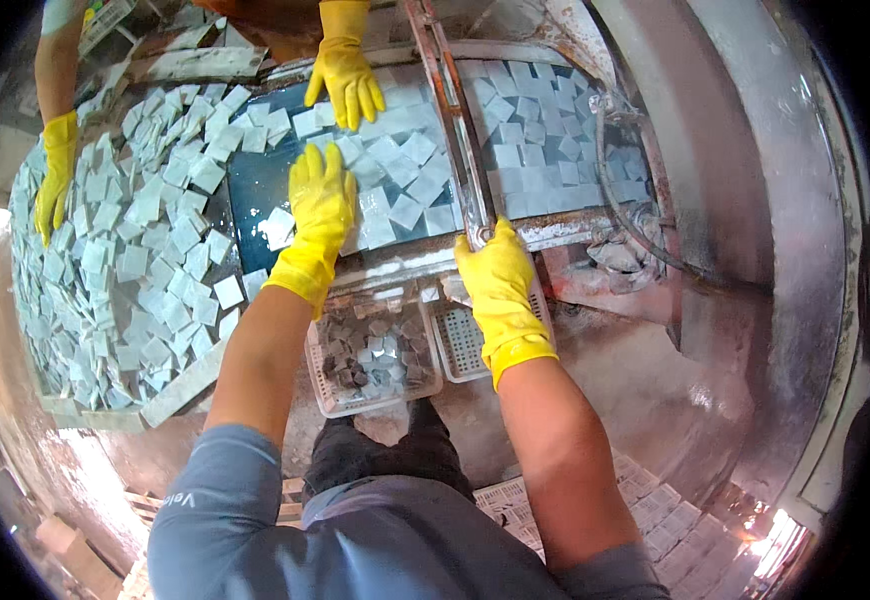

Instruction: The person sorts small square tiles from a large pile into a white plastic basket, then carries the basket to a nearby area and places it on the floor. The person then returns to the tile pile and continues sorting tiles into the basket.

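Basket sits nearest us, below belt edge. Left hand flat, unclenched on wet tiles; right hand seemingly clasps rail. Tiles: small, stiff, slippery, likely chippable; pinch edges.

Bright daylight, fisheye edges (dark corners), slight blur

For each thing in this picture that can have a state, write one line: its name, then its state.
left hand: gloved, flat on the tiles
right hand: gloved, resting at the belt's edge
tiles: loose, scattered
belt: wet, partly covered
left basket: part full of tiles
right basket: looks empty
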